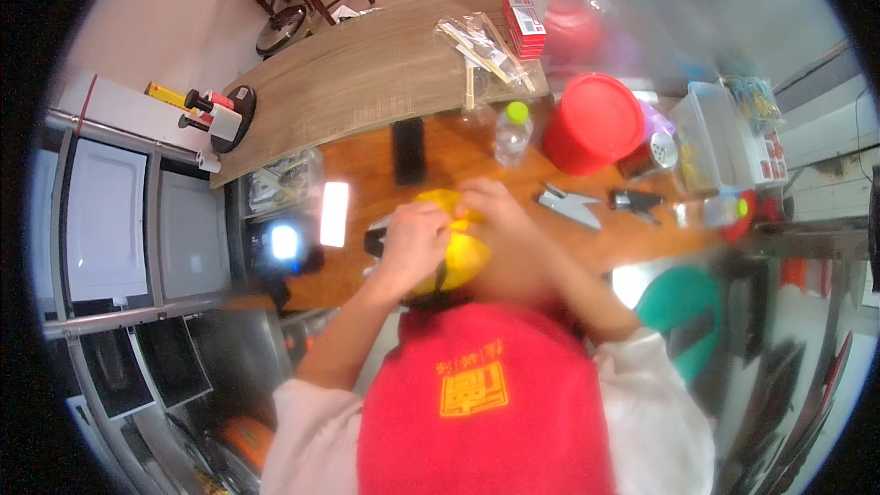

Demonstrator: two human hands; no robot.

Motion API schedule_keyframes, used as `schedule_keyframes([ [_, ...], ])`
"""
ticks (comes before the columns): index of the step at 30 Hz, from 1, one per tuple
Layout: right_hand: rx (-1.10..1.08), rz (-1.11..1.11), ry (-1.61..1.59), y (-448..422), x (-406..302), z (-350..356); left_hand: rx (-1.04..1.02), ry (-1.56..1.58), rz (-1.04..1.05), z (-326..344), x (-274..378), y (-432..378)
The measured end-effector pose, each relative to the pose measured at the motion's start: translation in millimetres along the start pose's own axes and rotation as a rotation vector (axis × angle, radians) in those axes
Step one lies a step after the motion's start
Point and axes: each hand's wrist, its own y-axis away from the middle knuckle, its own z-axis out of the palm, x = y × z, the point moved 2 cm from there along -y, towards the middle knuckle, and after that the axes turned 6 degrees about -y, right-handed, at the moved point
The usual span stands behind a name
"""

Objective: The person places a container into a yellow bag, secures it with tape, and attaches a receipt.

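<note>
A yellow bag [464, 261], apparently thin plastic, is bunched up in front of my red apron [481, 330]. Its gathered neck lies between my two hands. My left hand [416, 237] has its fingers closed on the bag's left side by the neck. From the right, my right hand [491, 203] pinches the gathered part, close to the left fingertips. Both hands hide part of the bag, and what is in it cannot be made out. Just left of my left hand sits a black-and-white object [376, 237], mostly covered.
On the wooden table [357, 282] are a black phone-like slab [409, 151], a bottle with a green cap [513, 134], a red lidded tub [595, 124], a grey-handled cutting tool [570, 206], a black one [636, 203] and a lying bottle [711, 212]. A green stool [680, 309] stands at right.
</note>
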Motion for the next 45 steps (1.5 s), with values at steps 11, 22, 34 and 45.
schedule_keyframes([
  [11, 0.002, 0.235, -0.408, 0, 25, 11, 0.092, -0.025, -0.127, 2, 10, 8],
  [22, 0.112, 0.383, -0.572, 14, 27, 10, 0.211, 0.066, -0.103, 19, -6, 17],
  [34, -0.441, 0.542, 0.632, 119, 86, -101, 0.233, 0.036, -0.064, 15, -9, 19],
  [45, -0.544, -0.024, 0.925, -39, -125, -87, 0.205, 0.076, -0.122, 24, -9, 20],
])
